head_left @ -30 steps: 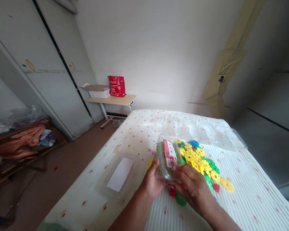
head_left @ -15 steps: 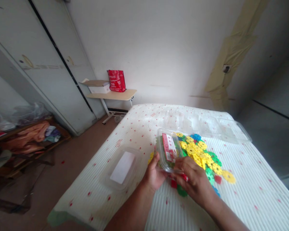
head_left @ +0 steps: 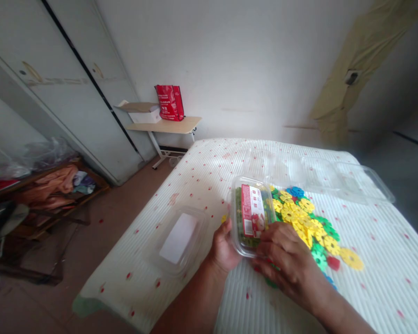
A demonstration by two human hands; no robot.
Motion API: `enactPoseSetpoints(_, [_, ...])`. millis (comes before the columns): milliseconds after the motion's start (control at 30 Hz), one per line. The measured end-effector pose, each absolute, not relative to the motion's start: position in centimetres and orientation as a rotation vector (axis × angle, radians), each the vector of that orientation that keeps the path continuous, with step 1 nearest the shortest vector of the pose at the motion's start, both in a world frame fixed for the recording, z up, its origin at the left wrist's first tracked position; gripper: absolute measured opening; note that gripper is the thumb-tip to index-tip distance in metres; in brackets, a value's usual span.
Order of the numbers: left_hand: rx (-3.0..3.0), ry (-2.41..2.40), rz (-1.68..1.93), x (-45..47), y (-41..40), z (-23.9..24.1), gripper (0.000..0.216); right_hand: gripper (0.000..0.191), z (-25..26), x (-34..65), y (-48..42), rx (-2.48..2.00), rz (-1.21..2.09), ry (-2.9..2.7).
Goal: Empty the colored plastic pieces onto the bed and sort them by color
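Observation:
A clear plastic container (head_left: 238, 220) with a red-and-white label (head_left: 252, 210) on top shows green contents through its wall. My left hand (head_left: 225, 246) is closed round its left and lower side, thumb along the edge. My right hand (head_left: 287, 260) has its fingers bent over the container's lower right corner and grips it there; some fingertips are hidden. Just beyond my right hand lies a pile of flower-shaped plastic discs, with yellow discs (head_left: 308, 227), green discs (head_left: 319, 256) and blue discs (head_left: 295, 191). A red piece (head_left: 333, 263) lies at the pile's near edge.
To the left, a translucent tub (head_left: 198, 227) holds a white rectangle. Clear empty-looking containers (head_left: 320, 174) stand in a row at the back of the bed-like surface with its white dotted cover (head_left: 139, 250). A small table (head_left: 174, 125) bears a red bag (head_left: 170, 103) and a box (head_left: 142, 113).
The container has turned more face-up and its label shows more fully, with both hands still on it. The whole view has shifted slightly, so the discs and back containers appear farther right.

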State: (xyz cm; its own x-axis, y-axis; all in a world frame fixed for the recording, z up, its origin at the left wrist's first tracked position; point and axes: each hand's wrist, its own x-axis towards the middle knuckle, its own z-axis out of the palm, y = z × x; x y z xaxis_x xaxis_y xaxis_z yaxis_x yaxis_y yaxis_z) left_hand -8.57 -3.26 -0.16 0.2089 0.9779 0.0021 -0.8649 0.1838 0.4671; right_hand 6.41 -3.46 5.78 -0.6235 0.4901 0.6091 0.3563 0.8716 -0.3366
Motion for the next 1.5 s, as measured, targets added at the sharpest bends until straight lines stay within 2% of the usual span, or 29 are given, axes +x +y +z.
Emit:
enactPoseSetpoints(567, [0.393, 0.322, 1.254, -8.8, -4.2, -0.8, 0.059, 0.007, 7.1, 7.6, -4.1, -0.512, 0.653, -2.303])
enactPoseSetpoints(633, [0.364, 0.324, 1.287, -8.9, -4.1, -0.8, 0.057, 0.006, 7.3, 7.7, -4.2, -0.541, 0.583, -2.27])
enactPoseSetpoints(833, [0.364, 0.34, 1.366, -8.7, -3.8, -0.6, 0.056, 0.013, 6.0, 6.6, -4.7, -0.72, 0.064, -2.207])
enactPoseSetpoints(1000, [0.372, 0.343, 1.403, -8.7, -3.9, -0.7, 0.059, 0.021, 4.4, 7.0, -3.6, -0.924, -0.051, -2.054])
enactPoseSetpoints(1133, [0.326, 0.324, 1.404, -9.1, -3.7, -0.6, 0.049, 0.028, 5.0, 9.2, -2.5, -0.881, -0.095, -1.979])
enactPoseSetpoints(1333, [0.223, 0.36, 1.445, -9.7, -3.4, -0.2, 0.039, 0.022, 6.8, 13.1, -1.8, -1.304, 0.235, -1.373])
enactPoseSetpoints(1500, [0.232, 0.52, 1.426, -9.5, -3.4, 0.0, 0.041, 0.028, 6.6, 14.5, -2.3, -1.355, 0.456, -1.285])
